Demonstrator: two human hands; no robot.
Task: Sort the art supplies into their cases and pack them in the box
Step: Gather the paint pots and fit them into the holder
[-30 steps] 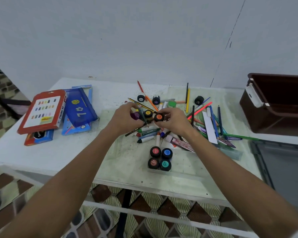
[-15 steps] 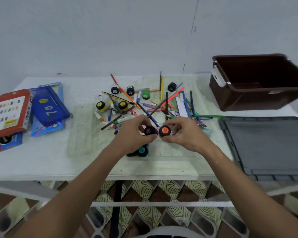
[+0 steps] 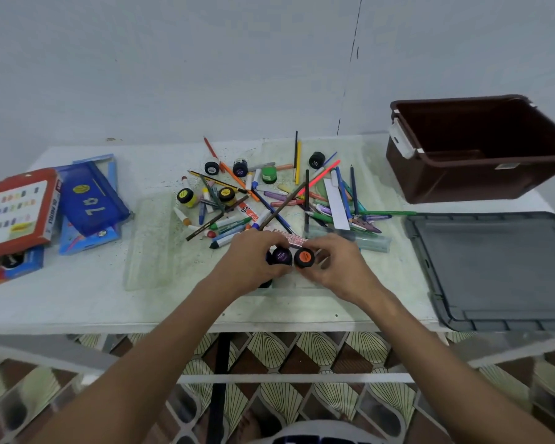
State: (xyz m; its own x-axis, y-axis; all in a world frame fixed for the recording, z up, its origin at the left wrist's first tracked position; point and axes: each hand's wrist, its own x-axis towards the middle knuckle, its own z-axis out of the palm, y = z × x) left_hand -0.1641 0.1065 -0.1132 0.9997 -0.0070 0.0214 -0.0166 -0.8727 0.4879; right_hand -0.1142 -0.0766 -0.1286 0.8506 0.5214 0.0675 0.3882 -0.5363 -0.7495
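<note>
Our left hand (image 3: 253,261) pinches a small purple-capped paint pot (image 3: 281,256), our right hand (image 3: 335,267) an orange-capped one (image 3: 303,257). Beyond them the scattered pencils and markers (image 3: 269,200) lie unsorted; the brown plastic box (image 3: 481,149), far right, holds nothing we can see.

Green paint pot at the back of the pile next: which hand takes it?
Neither is free: left hand holds the purple pot, right hand the orange pot. Once emptied, probably left; the green pot sits slightly nearer it.

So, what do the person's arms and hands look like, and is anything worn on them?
Both forearms are bare up to the frame's edge: no sleeves, watch, bracelets or gloves show. The left hand and right hand are bare too; I see no rings on the fingers, no markings.
</note>
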